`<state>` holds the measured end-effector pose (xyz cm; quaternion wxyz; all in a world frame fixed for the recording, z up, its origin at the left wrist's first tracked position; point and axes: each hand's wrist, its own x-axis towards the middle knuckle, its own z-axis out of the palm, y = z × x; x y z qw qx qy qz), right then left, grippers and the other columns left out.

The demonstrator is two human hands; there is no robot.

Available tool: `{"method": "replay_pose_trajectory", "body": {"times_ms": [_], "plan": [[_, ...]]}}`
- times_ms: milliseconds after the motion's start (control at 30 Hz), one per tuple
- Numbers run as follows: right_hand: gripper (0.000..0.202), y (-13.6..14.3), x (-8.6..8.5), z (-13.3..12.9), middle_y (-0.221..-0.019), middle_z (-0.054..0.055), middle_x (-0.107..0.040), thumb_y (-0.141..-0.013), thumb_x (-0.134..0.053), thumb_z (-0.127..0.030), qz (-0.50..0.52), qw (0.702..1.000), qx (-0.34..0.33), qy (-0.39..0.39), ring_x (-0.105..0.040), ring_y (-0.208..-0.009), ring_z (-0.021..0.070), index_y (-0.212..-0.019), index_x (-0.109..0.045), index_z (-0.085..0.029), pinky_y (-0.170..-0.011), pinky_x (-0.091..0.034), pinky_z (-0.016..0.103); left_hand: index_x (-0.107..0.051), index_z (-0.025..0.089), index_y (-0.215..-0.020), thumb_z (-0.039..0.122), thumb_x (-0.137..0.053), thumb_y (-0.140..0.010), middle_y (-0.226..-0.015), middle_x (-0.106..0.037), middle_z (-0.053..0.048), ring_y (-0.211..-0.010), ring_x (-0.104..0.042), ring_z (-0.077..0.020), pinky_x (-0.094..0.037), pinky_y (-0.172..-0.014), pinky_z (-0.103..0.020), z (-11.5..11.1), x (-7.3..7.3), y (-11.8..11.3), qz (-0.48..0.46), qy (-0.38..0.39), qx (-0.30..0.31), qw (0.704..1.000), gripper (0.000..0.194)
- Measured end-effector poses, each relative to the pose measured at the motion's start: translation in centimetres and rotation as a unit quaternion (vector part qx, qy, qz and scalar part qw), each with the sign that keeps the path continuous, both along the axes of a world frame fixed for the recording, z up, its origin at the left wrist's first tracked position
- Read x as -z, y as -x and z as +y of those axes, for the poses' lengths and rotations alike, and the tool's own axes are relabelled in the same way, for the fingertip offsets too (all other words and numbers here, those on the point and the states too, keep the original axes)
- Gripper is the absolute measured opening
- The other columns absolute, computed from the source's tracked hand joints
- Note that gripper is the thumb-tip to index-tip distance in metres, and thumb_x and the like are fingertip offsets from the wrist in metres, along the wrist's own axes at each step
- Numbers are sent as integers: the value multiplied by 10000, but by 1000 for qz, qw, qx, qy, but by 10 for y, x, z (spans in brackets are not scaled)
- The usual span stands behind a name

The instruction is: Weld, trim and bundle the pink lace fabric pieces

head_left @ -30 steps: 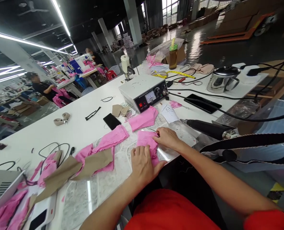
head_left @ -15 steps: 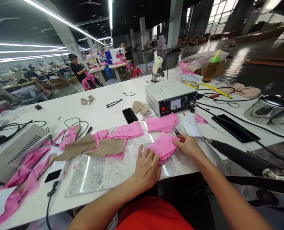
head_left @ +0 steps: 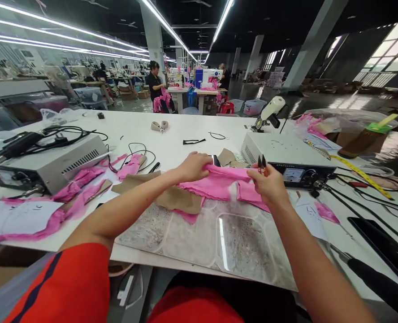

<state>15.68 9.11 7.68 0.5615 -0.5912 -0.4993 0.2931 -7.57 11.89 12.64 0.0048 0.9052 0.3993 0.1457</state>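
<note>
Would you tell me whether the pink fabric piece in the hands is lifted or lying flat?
Lifted: left hand and right hand stretch the pink fabric piece above the table.

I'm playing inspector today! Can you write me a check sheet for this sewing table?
Surface: white table, with a clear plastic sheet at the near edge.
Job's things: pink cloth stretched between both hands; small snips in the right hand.
Clutter: tan cloth, phone, yellow tape measure, white control box.
Hands: left hand and right hand both grip the pink cloth.
Cables: black cables at right, more at left.
Surroundings: other workers at distant tables.
</note>
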Motion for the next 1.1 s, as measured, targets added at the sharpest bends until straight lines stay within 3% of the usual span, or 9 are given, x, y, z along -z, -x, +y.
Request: {"method": "replay_pose_trajectory", "body": {"times_ms": [133,233,300,433,567,767,867,1000,1100], "plan": [[365,27,28,14,-676,-4,-536,-587,-623,-413,-95,995,-14,32,-476,-607,137,-849,-590,-161,-574,-362,264,-625,162,-895,87,-504,-724,-940,-623,-79,-936,-567,-227,-252,-1039,-501,16,34,30,79,-33,19,996,222],[399,29,57,1,-645,-2,-552,-589,-626,-459,-215,969,-41,118,-509,-616,167,-857,-604,-165,-589,-354,281,-640,178,-900,48,-492,-726,-986,-622,-85,-973,-569,-231,-237,-1047,-530,3,63,53,118,30,38,992,262],[462,24,66,-13,-599,-15,-527,-617,-614,-518,-253,959,-28,126,-506,-586,173,-913,-607,-163,-565,-339,280,-636,185,-980,111,-525,-761,-1069,-603,-98,-1014,-556,-238,-288,-1028,-490,-12,69,68,63,51,45,996,256],[424,25,60,-41,-516,-49,-389,-664,-592,-542,-227,962,-99,115,-400,-492,131,-849,-627,-163,-503,-289,264,-612,193,-1093,433,-670,-732,-1174,-552,-121,-1069,-522,-264,-382,-954,-387,-52,61,91,-51,80,103,990,438],[355,52,54,-66,-506,-60,-320,-706,-580,-510,-204,933,-257,148,-349,-486,118,-803,-629,-172,-510,-283,263,-585,189,-1158,514,-734,-628,-1210,-529,-169,-1097,-495,-327,-357,-962,-468,-92,69,99,-13,79,110,991,639],[405,73,58,-69,-515,-59,-322,-741,-525,-468,-220,920,-293,137,-364,-497,130,-947,-659,-145,-537,-282,272,-648,182,-900,191,-576,-769,-1357,-476,-143,-1228,-433,-315,-319,-1028,-482,-128,100,96,1,35,57,998,150],[466,72,60,-62,-517,-56,-304,-735,-500,-503,-209,927,-277,145,-355,-493,133,-952,-670,-127,-523,-268,272,-640,180,-844,136,-468,-819,-1212,-608,-102,-1181,-502,-247,-358,-1030,-415,-129,91,105,-66,43,39,996,179],[478,74,65,-58,-523,-52,-297,-718,-510,-520,-195,930,-278,142,-346,-494,129,-920,-687,-125,-513,-258,269,-652,169,-856,144,-455,-813,-1192,-612,-90,-1078,-571,-197,-457,-913,-323,-112,53,138,-193,58,-76,977,203],[480,77,67,-58,-516,-45,-319,-706,-515,-525,-194,930,-278,139,-351,-494,129,-893,-698,-122,-510,-261,269,-667,153,-730,124,-517,-728,-1314,-535,-84,-1127,-527,-244,-424,-948,-373,-84,34,171,-140,84,-131,978,152]]}}
